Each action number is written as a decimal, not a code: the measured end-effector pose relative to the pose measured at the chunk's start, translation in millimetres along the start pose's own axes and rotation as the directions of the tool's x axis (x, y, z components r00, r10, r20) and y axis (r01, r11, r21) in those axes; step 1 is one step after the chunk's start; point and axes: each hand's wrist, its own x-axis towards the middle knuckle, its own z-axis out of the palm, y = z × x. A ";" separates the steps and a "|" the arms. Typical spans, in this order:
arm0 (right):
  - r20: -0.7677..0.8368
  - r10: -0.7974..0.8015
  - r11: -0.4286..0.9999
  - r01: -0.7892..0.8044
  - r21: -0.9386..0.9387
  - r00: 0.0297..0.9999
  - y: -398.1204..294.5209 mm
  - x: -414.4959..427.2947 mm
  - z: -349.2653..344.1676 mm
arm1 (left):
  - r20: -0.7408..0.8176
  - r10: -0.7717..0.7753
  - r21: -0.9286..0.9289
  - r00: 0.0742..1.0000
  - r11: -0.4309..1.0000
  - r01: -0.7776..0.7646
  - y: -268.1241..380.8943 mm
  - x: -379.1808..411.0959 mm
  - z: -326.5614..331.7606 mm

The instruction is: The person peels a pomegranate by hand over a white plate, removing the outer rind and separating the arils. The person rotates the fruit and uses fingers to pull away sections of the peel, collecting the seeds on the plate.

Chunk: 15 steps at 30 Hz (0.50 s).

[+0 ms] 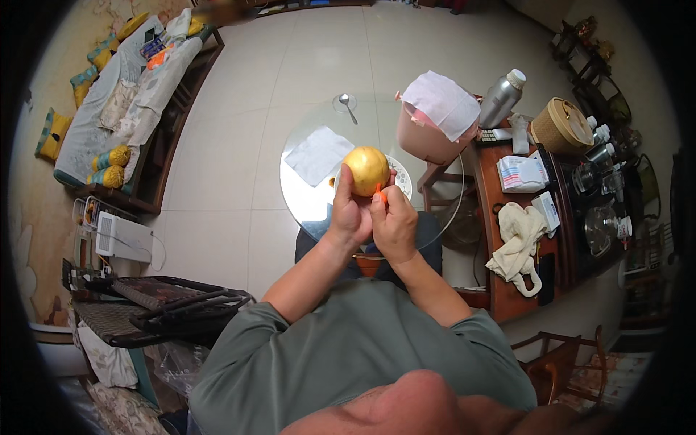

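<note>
My left hand [347, 209] holds a round yellow fruit [365, 169], possibly a grapefruit or pomelo, with the thumb along its left side. In my right hand [396, 225] is a small orange tool [380, 193]; its tip meets the lower right of the fruit, and the fist hides the rest. Beneath both hands lies a patterned white plate [403, 180] on a round glass table [296, 187]. Something yellow-brown, mostly covered, shows by the plate's left rim. A white paper towel [319, 155] is spread left of the plate. Farther back, a metal spoon [349, 109] rests across a small clear dish [338, 103].
A pink bucket [427, 142] draped with a white cloth [443, 103] stands at the right. Beside it, a wooden table [503, 296] bears a metal bottle [503, 95], a woven basket [563, 128], tissues [522, 174] and a cream cloth [517, 239]. Folded chairs [163, 310] lean at left.
</note>
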 end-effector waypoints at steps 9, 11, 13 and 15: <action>0.000 0.078 0.987 -0.078 0.142 0.997 0.0 7.8 -17.2 | 0.055 -0.118 -0.024 0.991 0.993 0.120 16.5 -1.0 -2.5; 0.006 0.097 0.977 -0.097 0.190 0.995 -2.3 12.4 -20.9 | 0.065 -0.128 -0.009 0.990 0.992 0.129 20.4 -3.2 -0.6; 0.052 0.144 0.967 -0.152 0.206 0.988 -9.4 16.5 -29.0 | 0.133 -0.111 0.080 0.985 0.992 0.100 26.5 -6.2 -1.9; 0.057 0.167 0.953 -0.176 0.245 0.984 -12.4 20.8 -33.2 | 0.156 -0.144 0.179 0.977 0.977 0.115 31.2 -6.9 -1.6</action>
